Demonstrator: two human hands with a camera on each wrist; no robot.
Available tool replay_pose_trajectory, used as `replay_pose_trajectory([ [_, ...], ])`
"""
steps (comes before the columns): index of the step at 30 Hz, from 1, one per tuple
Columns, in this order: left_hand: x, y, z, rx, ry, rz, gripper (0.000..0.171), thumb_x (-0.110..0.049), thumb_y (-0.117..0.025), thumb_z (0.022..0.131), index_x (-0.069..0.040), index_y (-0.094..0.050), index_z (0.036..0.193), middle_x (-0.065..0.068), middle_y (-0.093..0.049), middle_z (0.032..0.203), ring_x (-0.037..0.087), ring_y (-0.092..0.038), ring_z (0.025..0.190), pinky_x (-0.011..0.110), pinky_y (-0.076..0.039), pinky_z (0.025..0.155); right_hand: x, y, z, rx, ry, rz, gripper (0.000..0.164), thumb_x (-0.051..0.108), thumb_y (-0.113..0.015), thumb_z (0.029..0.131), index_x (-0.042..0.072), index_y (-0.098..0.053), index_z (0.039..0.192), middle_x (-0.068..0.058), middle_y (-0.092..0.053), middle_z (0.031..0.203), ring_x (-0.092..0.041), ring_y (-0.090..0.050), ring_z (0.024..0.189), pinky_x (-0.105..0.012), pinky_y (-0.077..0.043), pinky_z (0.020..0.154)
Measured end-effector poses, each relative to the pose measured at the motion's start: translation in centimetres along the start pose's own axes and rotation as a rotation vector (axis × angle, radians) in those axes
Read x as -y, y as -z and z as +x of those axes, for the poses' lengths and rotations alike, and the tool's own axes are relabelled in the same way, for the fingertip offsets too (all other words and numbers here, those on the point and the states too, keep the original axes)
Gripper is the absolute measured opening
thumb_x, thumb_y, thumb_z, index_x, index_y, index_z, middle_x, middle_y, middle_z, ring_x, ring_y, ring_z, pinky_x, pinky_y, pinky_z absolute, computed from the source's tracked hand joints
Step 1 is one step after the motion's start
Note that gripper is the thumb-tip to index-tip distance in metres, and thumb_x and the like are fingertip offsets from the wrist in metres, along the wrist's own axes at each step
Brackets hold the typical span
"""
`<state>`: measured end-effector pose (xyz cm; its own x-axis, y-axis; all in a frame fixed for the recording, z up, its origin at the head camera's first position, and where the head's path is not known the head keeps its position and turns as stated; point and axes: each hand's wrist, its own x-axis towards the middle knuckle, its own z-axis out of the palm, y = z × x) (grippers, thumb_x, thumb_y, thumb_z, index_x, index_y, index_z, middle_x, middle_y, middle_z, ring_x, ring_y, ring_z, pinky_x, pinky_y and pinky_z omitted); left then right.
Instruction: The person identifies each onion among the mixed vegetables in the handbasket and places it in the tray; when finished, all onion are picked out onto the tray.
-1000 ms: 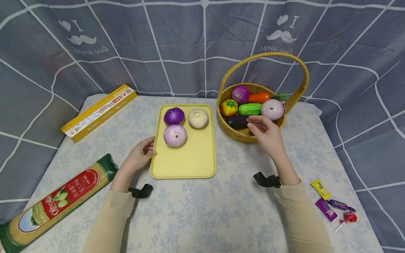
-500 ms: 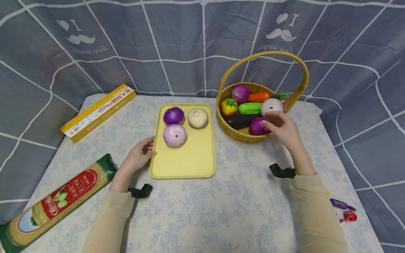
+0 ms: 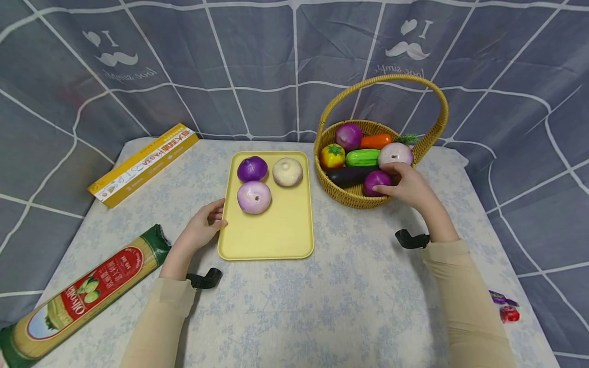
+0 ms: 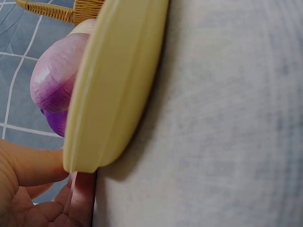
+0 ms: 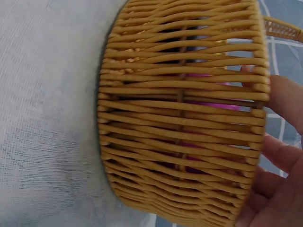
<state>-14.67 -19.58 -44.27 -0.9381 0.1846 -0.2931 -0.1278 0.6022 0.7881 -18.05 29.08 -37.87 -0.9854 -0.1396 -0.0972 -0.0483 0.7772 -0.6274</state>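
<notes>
Reaching wider round the front purple onion [image 3: 376, 182] than in the earlier frame, gripping it with the right hand [image 3: 411, 186] in the basket [image 3: 339, 195], right of centre. Probably light, hard, slippery; best held round the middle. Pinching the yellow tray [image 3: 267, 235] with the left hand [image 3: 201, 225]. Says “PASTA” on the box [image 3: 144, 164], left; maybe “Olivola” on the noodle pack [image 3: 87, 291], lower left; “love simple” backwards on the curtain [image 3: 264, 61], top.

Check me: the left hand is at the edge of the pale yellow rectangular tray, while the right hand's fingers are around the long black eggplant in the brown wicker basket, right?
Not quite: in the head view, the right hand has its thumb and fingers around the round purple onion, not the eggplant. The rest is right.
</notes>
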Motion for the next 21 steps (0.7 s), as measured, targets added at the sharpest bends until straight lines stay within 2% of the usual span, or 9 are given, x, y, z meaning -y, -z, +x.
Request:
replay_pose_trajectory([
  [6, -0.1, 0.0, 0.0, -0.005, 0.001, 0.003, 0.06, -0.002, -0.051, 0.1, 0.003, -0.025, 0.154, 0.026, -0.045, 0.136, 0.036, -0.047, 0.118, 0.045, -0.042, 0.098, 0.1, -0.4, 0.9, 0.072, -0.007, -0.105, 0.069, 0.027, -0.078, 0.085, -0.003, -0.049, 0.14, -0.027, -0.045, 0.145, -0.046, -0.041, 0.131, -0.061, -0.031, 0.111],
  [11, 0.0, -0.1, 0.0, -0.005, 0.007, 0.005, 0.06, -0.002, -0.051, 0.1, 0.002, -0.025, 0.154, 0.025, -0.046, 0.136, 0.036, -0.047, 0.118, 0.044, -0.042, 0.098, 0.4, -0.4, 1.4, 0.122, -0.02, -0.159, 0.074, 0.029, -0.079, 0.084, -0.004, -0.046, 0.142, -0.028, -0.044, 0.146, -0.048, -0.042, 0.13, -0.062, -0.031, 0.11],
  [17, 0.2, 0.1, 0.0, -0.003, -0.028, 0.002, 0.06, -0.001, -0.051, 0.1, 0.004, -0.025, 0.153, 0.027, -0.046, 0.135, 0.038, -0.048, 0.119, 0.046, -0.043, 0.098, 0.8, -0.3, 1.9, 0.168, -0.012, -0.206, 0.074, 0.028, -0.078, 0.084, -0.006, -0.045, 0.142, -0.03, -0.044, 0.144, -0.049, -0.043, 0.129, -0.062, -0.033, 0.109],
  [21, 0.3, 0.2, 0.1, 0.004, -0.027, -0.001, 0.06, -0.001, -0.051, 0.099, 0.004, -0.025, 0.154, 0.027, -0.046, 0.135, 0.038, -0.048, 0.119, 0.046, -0.042, 0.098, 0.8, -0.4, 2.0, 0.162, 0.0, -0.197, 0.07, 0.026, -0.08, 0.083, -0.005, -0.049, 0.137, -0.029, -0.047, 0.139, -0.046, -0.045, 0.127, -0.06, -0.036, 0.108],
])
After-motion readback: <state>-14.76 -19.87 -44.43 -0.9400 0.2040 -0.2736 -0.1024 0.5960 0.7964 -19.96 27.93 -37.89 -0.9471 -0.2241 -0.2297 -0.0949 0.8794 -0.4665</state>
